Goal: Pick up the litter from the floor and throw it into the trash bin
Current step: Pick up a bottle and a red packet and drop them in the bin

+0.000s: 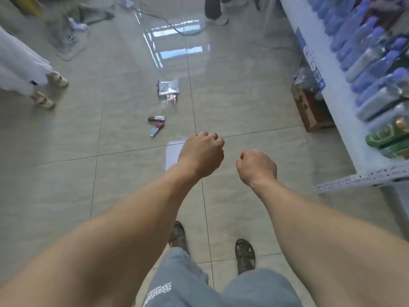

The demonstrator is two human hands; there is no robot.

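Note:
Litter lies on the tiled floor ahead of me. A silver foil bag [168, 87] is farthest, with a crumpled red and clear wrapper [170, 100] just below it. Nearer lie two small red and white wrappers [156, 118] [156, 129]. A white sheet of paper [173, 155] lies partly hidden behind my left hand [201, 154]. Both my left hand and my right hand [256, 167] are held out over the floor as loose fists, with nothing visible in them. No trash bin is in view.
A white shelf [345, 111] with rows of bottles runs along the right, with a cardboard box [309, 109] on the floor at its foot. People's feet stand at the left [49, 89] and top [215, 18]. A cable [177, 29] crosses the far floor.

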